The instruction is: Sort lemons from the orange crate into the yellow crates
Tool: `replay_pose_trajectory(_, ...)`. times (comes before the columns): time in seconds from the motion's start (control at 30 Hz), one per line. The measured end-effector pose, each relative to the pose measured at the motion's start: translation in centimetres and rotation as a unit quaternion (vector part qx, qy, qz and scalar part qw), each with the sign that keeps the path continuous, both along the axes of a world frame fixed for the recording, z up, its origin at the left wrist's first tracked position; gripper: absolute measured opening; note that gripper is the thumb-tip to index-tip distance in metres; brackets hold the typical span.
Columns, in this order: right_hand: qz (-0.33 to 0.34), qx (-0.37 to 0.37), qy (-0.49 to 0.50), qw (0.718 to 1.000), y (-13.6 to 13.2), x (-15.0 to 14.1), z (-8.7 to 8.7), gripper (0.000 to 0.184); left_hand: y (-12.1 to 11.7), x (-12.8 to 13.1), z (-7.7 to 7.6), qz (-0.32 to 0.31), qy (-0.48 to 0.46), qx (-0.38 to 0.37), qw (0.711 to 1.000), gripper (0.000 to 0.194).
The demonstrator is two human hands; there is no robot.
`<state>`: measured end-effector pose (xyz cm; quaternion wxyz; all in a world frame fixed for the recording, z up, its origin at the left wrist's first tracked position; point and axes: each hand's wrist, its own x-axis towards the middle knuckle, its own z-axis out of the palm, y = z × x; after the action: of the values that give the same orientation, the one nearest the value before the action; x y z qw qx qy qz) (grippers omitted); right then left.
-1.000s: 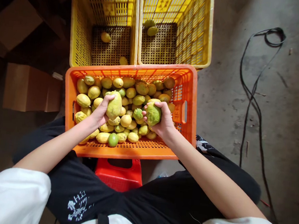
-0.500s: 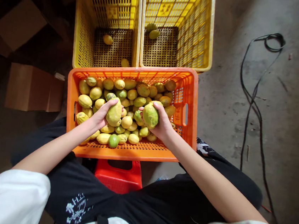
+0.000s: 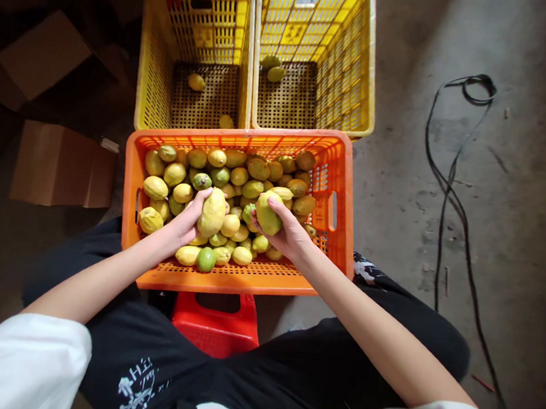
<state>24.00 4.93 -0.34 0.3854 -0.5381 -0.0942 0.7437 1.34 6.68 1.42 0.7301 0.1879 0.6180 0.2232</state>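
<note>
My left hand (image 3: 187, 224) is closed around a large yellow lemon (image 3: 212, 212), with the thumb along its upper side. In my right hand (image 3: 290, 233) is a yellow-green lemon (image 3: 268, 213), gripped with the thumb on top; the fingers are partly hidden beneath it. Both hands hover over an orange plastic crate (image 3: 230, 284) holding many lemons, mostly yellow, some greenish. A round green fruit (image 3: 207, 259) stands out near the crate's front side. Several lemons under the hands are partly covered.
Behind the orange crate stand two yellow crates, the left one (image 3: 148, 55) and the right one (image 3: 369, 65), each with a few fruits at the bottom. A red stool (image 3: 214, 335) is between my legs. Cardboard boxes (image 3: 57, 165) lie left; a black cable (image 3: 465, 231) runs along the floor at right.
Both lemons have turned in my hands; the right one now shows a smoother side instead of its mottled green one. The view has shifted slightly, and the crates sit a little lower in it.
</note>
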Motion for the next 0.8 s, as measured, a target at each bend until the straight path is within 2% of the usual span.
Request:
replay_pose_trajectory(0.17, 0.033, 0.013, -0.021, 0.999, 0.2, -0.2, 0.2, 0.054, 0.0, 0.0, 0.4, 0.079, -0.038, -0.033, 0.996, 0.051)
replay_pose_trajectory(0.3, 0.022, 0.002, 0.004, 1.0, 0.4, -0.6, 0.3, 0.056, -0.1, 0.3, 0.5, 0.14, -0.065, -0.053, 0.987, 0.035)
replay_pose_trajectory(0.47, 0.015, -0.027, 0.067, 0.997, 0.4, -0.7, 0.1, 0.057, -0.6, 0.1, -0.2, 0.168, -0.093, -0.057, 0.98, 0.021)
replay_pose_trajectory(0.6, 0.015, -0.029, 0.053, 0.998, 0.2, -0.5, -0.4, 0.054, -0.6, -0.3, -0.1, 0.182, -0.083, -0.055, 0.978, 0.007)
replay_pose_trajectory(0.67, 0.007, -0.02, 0.036, 0.999, 0.0, -0.4, -0.6, 0.053, -0.5, -0.5, 0.1, 0.197, -0.083, -0.056, 0.975, 0.009)
replay_pose_trajectory(0.8, -0.006, -0.01, 0.022, 1.0, 0.1, -0.3, -1.0, 0.046, -0.1, -0.6, 0.2, 0.216, -0.089, -0.05, 0.971, 0.028)
